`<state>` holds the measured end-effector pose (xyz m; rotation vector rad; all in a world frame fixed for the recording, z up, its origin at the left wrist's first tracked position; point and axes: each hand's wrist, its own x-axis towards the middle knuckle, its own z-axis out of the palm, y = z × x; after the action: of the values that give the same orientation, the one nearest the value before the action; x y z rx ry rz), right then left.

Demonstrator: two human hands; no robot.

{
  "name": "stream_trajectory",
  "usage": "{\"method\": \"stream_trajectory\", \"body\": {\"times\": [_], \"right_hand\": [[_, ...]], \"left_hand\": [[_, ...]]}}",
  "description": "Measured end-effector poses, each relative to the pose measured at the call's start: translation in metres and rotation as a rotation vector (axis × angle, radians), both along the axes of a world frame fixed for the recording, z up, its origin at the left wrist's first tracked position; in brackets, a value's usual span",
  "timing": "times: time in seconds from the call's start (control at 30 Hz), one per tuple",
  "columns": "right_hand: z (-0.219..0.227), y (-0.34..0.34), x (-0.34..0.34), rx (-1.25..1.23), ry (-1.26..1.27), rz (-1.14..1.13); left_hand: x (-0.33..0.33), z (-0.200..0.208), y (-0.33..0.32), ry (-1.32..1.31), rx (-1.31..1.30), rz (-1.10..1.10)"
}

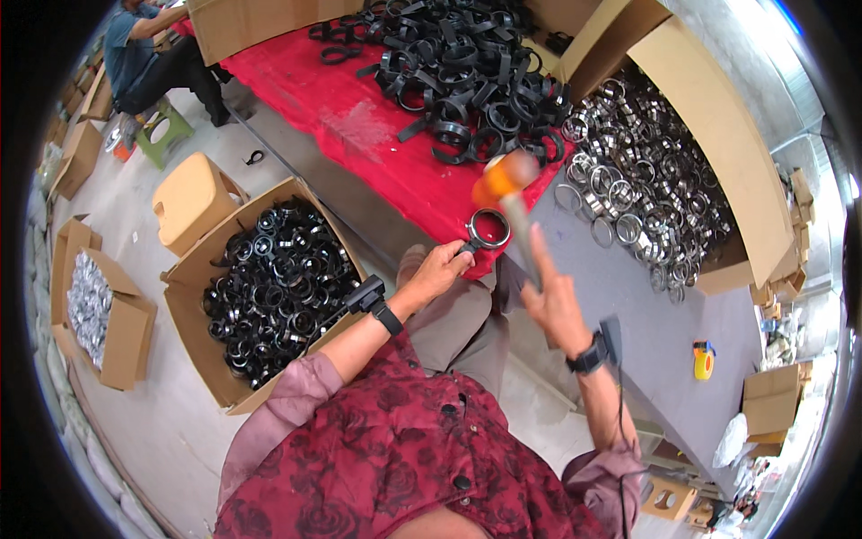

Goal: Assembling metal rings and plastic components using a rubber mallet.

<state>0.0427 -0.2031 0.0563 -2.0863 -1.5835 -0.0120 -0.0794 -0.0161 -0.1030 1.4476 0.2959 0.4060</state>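
My left hand (442,273) grips a black ring with a short handle (489,229) by that handle, at the front corner of a red-covered table (359,171). A shiny metal band shows inside the ring. In my right hand (555,307) is a mallet (505,180) with an orange head, blurred by motion. Its head is raised just beyond the ring and apart from it. A heap of black rings with handles (458,81) covers the far part of the red cloth. Loose metal rings (628,180) spill from a carton on the right.
Left of my knees stands a carton (193,314) filled with black rings, beside a tan stool (190,202). A grey tabletop (620,296) holds a yellow tape roll (703,361). Another person (148,63) sits at the far left. A smaller carton (126,337) holds silvery pieces.
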Motion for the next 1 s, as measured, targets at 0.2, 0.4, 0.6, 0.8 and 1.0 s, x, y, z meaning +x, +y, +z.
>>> {"method": "stream_trajectory", "body": {"times": [0.2, 0.4, 0.6, 0.8, 1.0], "right_hand": [[0.071, 0.02, -0.017, 0.177, 0.382, -0.379], [0.002, -0.019, -0.004, -0.092, 0.385, -0.248], [-0.018, -0.044, -0.015, 0.197, 0.253, -0.371], [-0.058, -0.086, -0.014, 0.146, 0.766, -0.458], [-0.063, -0.108, 0.012, 0.179, 0.964, -0.533]], "left_hand": [[-0.007, -0.005, 0.002, 0.009, 0.007, 0.024], [-0.001, -0.015, 0.004, -0.01, -0.011, 0.017], [-0.017, 0.001, -0.002, -0.068, -0.05, 0.157], [-0.144, -0.057, 0.041, -0.262, -0.141, 0.682], [-0.167, -0.041, 0.014, 0.137, -0.603, 0.658]]}}
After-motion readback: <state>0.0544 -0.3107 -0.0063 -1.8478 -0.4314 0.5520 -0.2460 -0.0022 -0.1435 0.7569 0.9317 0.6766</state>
